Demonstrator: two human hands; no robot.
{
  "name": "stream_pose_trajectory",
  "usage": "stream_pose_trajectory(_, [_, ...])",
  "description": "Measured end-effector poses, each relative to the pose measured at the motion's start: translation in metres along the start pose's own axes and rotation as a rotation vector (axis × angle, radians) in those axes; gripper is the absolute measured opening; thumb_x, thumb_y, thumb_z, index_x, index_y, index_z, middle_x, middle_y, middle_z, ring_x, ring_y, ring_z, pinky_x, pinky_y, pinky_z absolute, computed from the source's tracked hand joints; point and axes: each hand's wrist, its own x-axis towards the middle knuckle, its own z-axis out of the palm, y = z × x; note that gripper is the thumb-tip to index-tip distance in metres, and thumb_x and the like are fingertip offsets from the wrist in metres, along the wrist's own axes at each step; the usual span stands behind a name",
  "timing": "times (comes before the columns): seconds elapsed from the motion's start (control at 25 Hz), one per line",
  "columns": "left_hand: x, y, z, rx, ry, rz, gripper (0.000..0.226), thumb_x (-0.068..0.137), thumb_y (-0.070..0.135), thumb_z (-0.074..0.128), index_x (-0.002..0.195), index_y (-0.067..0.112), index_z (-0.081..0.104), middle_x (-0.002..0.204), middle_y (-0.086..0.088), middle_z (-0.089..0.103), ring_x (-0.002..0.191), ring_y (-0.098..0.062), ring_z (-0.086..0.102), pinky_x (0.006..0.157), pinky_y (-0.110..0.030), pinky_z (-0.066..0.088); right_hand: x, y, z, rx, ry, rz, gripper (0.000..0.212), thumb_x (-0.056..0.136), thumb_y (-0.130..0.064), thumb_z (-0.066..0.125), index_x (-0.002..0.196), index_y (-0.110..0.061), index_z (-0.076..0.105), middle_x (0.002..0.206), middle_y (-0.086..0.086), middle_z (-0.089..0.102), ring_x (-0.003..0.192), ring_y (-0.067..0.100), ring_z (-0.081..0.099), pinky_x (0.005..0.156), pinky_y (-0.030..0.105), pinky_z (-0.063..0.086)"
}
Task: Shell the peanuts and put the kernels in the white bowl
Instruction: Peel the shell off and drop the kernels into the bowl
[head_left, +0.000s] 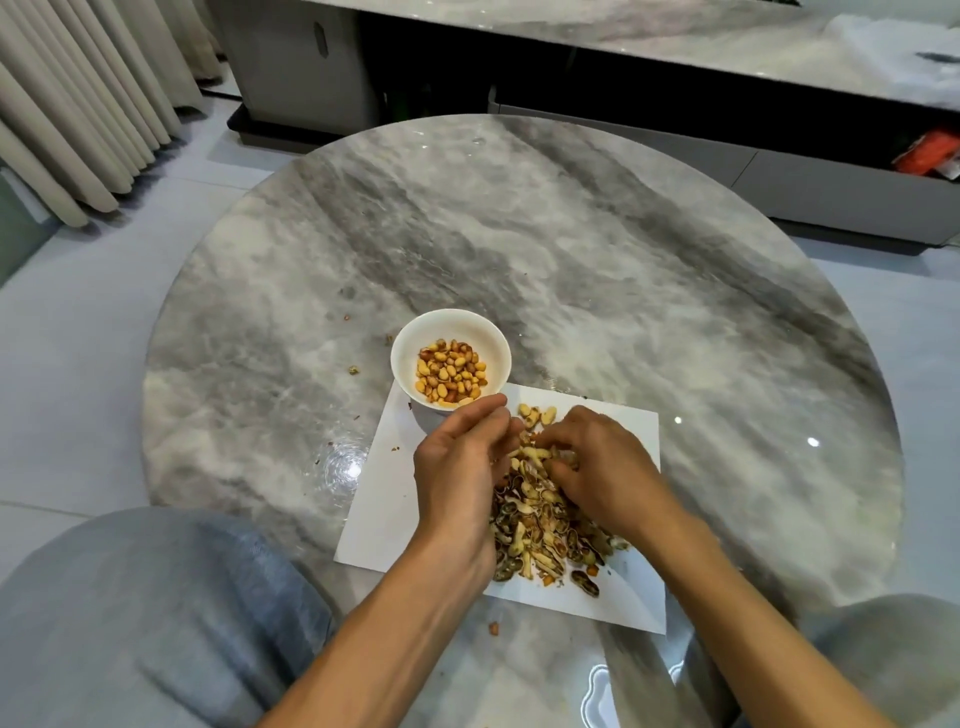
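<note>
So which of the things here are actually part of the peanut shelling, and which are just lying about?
Part of the job:
- white bowl holding shelled kernels
- pile of peanuts and shells on the white sheet
- left hand and right hand, both working at the pile

Just lying about:
- stray crumbs on the round marble table
- orange packet on the shelf behind
- curtain

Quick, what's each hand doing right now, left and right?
Left hand: fingers curled beside the shells; whether it holds anything cannot be told.
Right hand: fingers curled down into the shells; a grip cannot be told.
</note>
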Motion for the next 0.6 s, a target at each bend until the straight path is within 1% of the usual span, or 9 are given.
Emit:
stream_pose_trajectory(0.08, [0.003,-0.002,-0.002,0.037,-0.005,-0.005,0.019,0.093,0.007,0.063,0.104,0.013,0.076,0.090,-0.006,0.075,0.083,-0.015,0.067,0.080,-0.031,0.054,0.002,0.001,0.000,-0.017,0.059,-0.024,0.016,0.094,-0.025,0.064,0.107,-0.026,0.072,0.098,-0.011,0.051,0.103,0.018,0.051,0.074,0.031,0.037])
stream_pose_trajectory(0.16, [0.007,-0.004,-0.005,0.164,-0.021,0.014,0.018,0.092,0.009,0.064,0.101,0.018,0.077,0.095,0.000,0.076,0.088,-0.013,0.068,0.083,-0.031,0.054,0.000,0.004,-0.001,-0.004,0.098,-0.004,0.015,0.095,-0.028,0.064,0.106,-0.027,0.073,0.100,-0.011,0.055,0.104,0.016,0.050,0.074,0.031,0.035])
stream_pose_trajectory(0.2, [0.009,-0.004,-0.005,0.264,-0.038,0.042,0.017,0.092,0.011,0.066,0.099,0.021,0.077,0.097,0.004,0.076,0.091,-0.009,0.068,0.084,-0.029,0.054,-0.002,0.004,-0.004,0.010,0.120,0.009,0.014,0.094,-0.029,0.065,0.105,-0.028,0.073,0.101,-0.010,0.059,0.102,0.015,0.051,0.074,0.031,0.036])
stream_pose_trajectory(0.28, [0.012,-0.006,-0.004,0.473,-0.107,0.126,0.018,0.091,0.014,0.068,0.100,0.027,0.076,0.099,0.014,0.073,0.092,0.002,0.065,0.083,-0.020,0.051,-0.007,0.000,-0.016,0.070,0.169,0.029,0.011,0.092,-0.026,0.067,0.099,-0.026,0.075,0.097,-0.008,0.066,0.090,0.011,0.056,0.072,0.031,0.041])
stream_pose_trajectory(0.36, [0.013,-0.008,-0.004,0.638,-0.193,0.225,0.019,0.089,0.019,0.071,0.104,0.031,0.075,0.101,0.018,0.072,0.090,0.009,0.063,0.079,-0.013,0.049,-0.012,-0.004,-0.030,0.158,0.170,0.037,0.007,0.090,-0.025,0.070,0.094,-0.025,0.076,0.089,-0.009,0.069,0.072,0.001,0.055,0.066,0.024,0.041])
stream_pose_trajectory(0.44, [0.014,-0.008,-0.006,0.802,-0.209,0.335,0.016,0.089,0.021,0.073,0.102,0.030,0.077,0.099,0.019,0.073,0.088,0.008,0.064,0.076,-0.010,0.048,-0.019,-0.005,-0.040,0.198,0.060,0.017,0.007,0.090,-0.026,0.072,0.095,-0.028,0.076,0.086,-0.014,0.069,0.067,-0.005,0.054,0.062,0.015,0.036])
stream_pose_trajectory(0.52, [0.017,-0.008,-0.009,1.021,-0.156,0.410,0.013,0.089,0.022,0.072,0.099,0.029,0.077,0.102,0.016,0.073,0.088,0.002,0.066,0.076,-0.012,0.048,-0.022,0.001,-0.039,0.177,-0.025,0.044,0.015,0.091,-0.024,0.071,0.104,-0.029,0.075,0.089,-0.014,0.070,0.066,-0.005,0.055,0.064,0.015,0.037])
stream_pose_trajectory(0.56, [0.018,-0.008,-0.011,1.131,-0.130,0.419,0.014,0.090,0.023,0.071,0.100,0.029,0.077,0.106,0.014,0.073,0.091,-0.001,0.066,0.078,-0.016,0.048,-0.021,0.004,-0.036,0.162,0.005,0.076,0.018,0.091,-0.021,0.069,0.107,-0.027,0.074,0.092,-0.012,0.071,0.066,-0.002,0.055,0.066,0.018,0.039])
stream_pose_trajectory(0.6, [0.020,-0.007,-0.013,1.219,-0.109,0.419,0.015,0.090,0.023,0.069,0.103,0.030,0.075,0.110,0.014,0.072,0.093,-0.006,0.066,0.079,-0.020,0.048,-0.017,0.006,-0.033,0.159,0.074,0.111,0.019,0.091,-0.020,0.069,0.108,-0.025,0.074,0.094,-0.009,0.072,0.069,0.000,0.055,0.068,0.022,0.040])
